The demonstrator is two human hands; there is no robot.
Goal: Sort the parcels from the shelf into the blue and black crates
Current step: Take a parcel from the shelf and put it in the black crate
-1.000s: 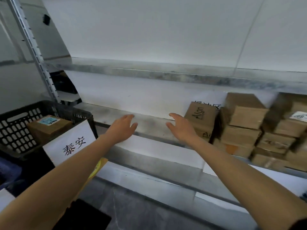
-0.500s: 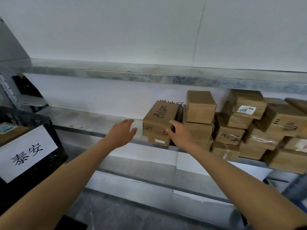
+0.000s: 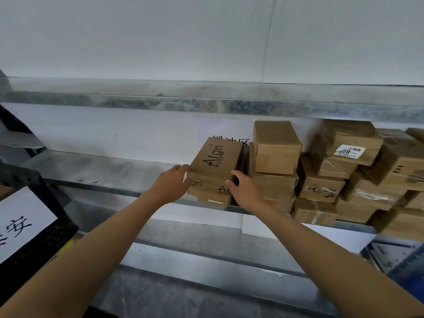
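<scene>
The top parcel (image 3: 216,157), a brown carton printed "Align", lies in the middle of the frame on the metal shelf (image 3: 103,171), stacked on a lower parcel (image 3: 206,195) with the same print. The left grip (image 3: 171,183) is released: its fingers reach out nearly straight and touch the top parcel's left front corner. The right grip (image 3: 245,189) is grasping the top parcel, with its fingers curled over the right front corner and the thumb on the front face just below.

Just right of this pair stands a neighbouring stack (image 3: 276,148) of plain cartons. Further right more cartons pile up unevenly, among them a labelled parcel (image 3: 367,145) with a white sticker.

At the lower left edge of the frame sits the black crate (image 3: 39,260), bearing a white sign (image 3: 20,219) with black characters. In the lower right corner a blue rim (image 3: 413,271) shows; what it belongs to I cannot tell.
</scene>
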